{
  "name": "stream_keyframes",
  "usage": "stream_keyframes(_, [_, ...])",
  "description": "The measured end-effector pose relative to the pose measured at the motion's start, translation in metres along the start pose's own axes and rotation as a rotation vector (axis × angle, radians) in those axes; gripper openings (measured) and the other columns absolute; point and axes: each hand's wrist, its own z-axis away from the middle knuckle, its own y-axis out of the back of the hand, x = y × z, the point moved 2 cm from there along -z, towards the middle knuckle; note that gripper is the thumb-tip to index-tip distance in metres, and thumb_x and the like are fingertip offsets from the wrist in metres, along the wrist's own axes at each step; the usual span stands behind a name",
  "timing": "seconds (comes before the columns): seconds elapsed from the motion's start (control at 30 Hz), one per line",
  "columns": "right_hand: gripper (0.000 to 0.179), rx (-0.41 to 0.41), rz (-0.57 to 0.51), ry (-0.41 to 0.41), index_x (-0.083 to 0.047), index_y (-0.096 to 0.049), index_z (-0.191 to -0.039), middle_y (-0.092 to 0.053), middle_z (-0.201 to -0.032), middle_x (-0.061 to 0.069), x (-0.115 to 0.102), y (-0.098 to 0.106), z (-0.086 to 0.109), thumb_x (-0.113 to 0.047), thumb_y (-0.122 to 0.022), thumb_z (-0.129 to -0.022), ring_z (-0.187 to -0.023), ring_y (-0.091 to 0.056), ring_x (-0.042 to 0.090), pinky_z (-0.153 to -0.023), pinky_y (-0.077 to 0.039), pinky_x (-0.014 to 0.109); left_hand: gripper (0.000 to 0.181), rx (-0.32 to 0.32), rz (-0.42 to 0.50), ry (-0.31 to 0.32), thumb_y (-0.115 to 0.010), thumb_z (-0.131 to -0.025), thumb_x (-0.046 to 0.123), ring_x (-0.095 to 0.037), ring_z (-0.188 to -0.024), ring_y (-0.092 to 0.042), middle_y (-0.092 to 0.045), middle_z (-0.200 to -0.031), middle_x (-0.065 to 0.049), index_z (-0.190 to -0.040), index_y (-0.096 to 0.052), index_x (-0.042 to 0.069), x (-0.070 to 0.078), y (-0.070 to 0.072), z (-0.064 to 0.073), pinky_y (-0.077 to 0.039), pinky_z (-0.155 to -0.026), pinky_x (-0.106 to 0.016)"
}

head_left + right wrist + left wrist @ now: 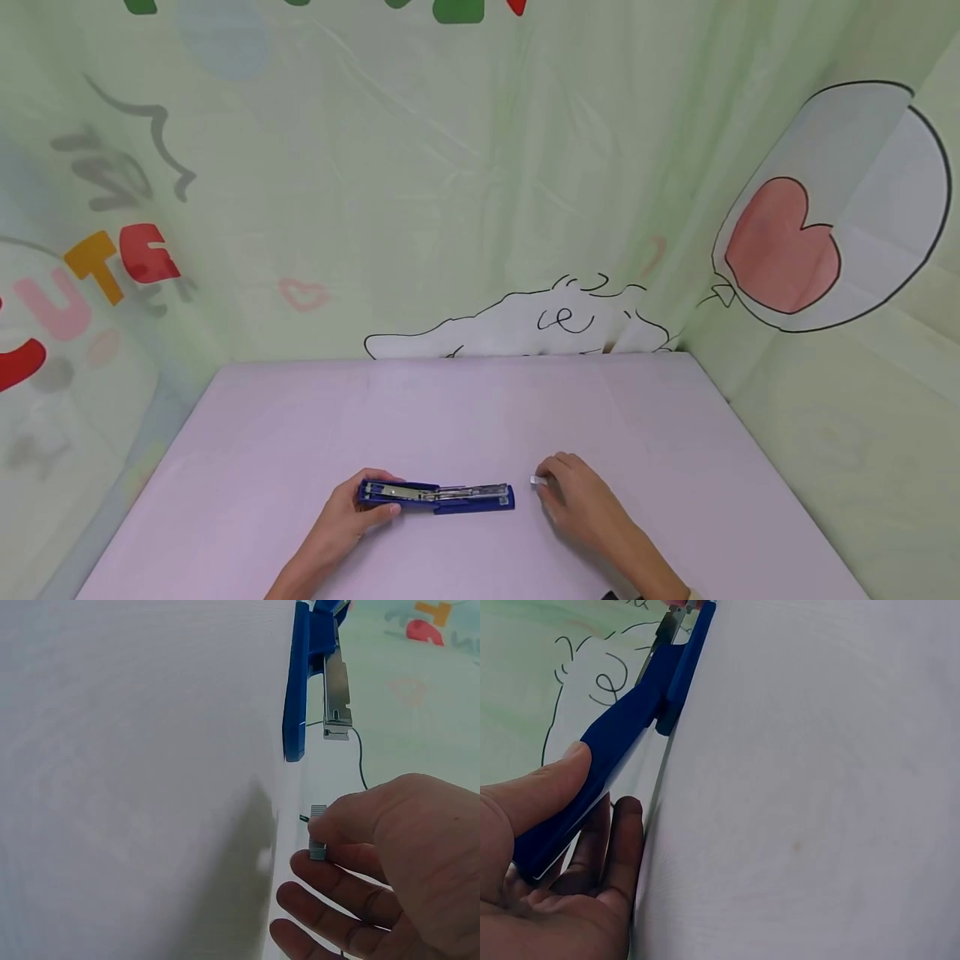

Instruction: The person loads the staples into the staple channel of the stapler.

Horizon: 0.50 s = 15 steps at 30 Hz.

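Note:
A blue stapler (474,498) lies opened out on the table, its metal magazine facing up in the head view. My left hand (358,505) grips the stapler's top cover, with the thumb along the near side and fingers on the far side. In the left wrist view the cover (622,731) tilts up from the base. Between thumb and index finger, my right hand (581,498) pinches a short strip of staples (317,832), a small gap away from the stapler's right end. The right hand's other fingers are loosely bent beneath.
A pale lilac table (450,417) spreads around both hands. Behind it and on both sides hang light green printed curtains (420,183). A small dark object (611,595) shows at the bottom edge by the right forearm.

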Motion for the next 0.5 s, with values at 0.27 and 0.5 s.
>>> stream_keyframes(0.27, [0.018,0.014,-0.077,0.0,-0.018,-0.074,-0.099,-0.068,-0.099,-0.009,0.0022,-0.0021,-0.0022,-0.008,-0.083,-0.089,-0.098,-0.065,0.011,-0.09,-0.058,0.03,0.049,0.023,0.002,0.029,-0.088,-0.086,0.014,-0.006,-0.108,-0.067,-0.074,-0.13,-0.014,-0.13,-0.067,0.003,0.0003,-0.001,0.0001,-0.05,-0.093,-0.015])
stream_keyframes(0.5, [0.019,0.02,-0.131,0.031,-0.017,-0.073,-0.102,-0.069,-0.1,-0.008,0.0019,-0.0004,-0.0026,-0.004,-0.081,-0.09,-0.097,-0.066,0.011,-0.088,-0.059,0.029,0.049,0.025,-0.005,0.026,-0.088,-0.086,0.016,-0.003,-0.105,-0.066,-0.075,-0.129,-0.013,-0.13,-0.067,0.004,0.001,-0.0016,-0.0006,-0.05,-0.093,-0.014])
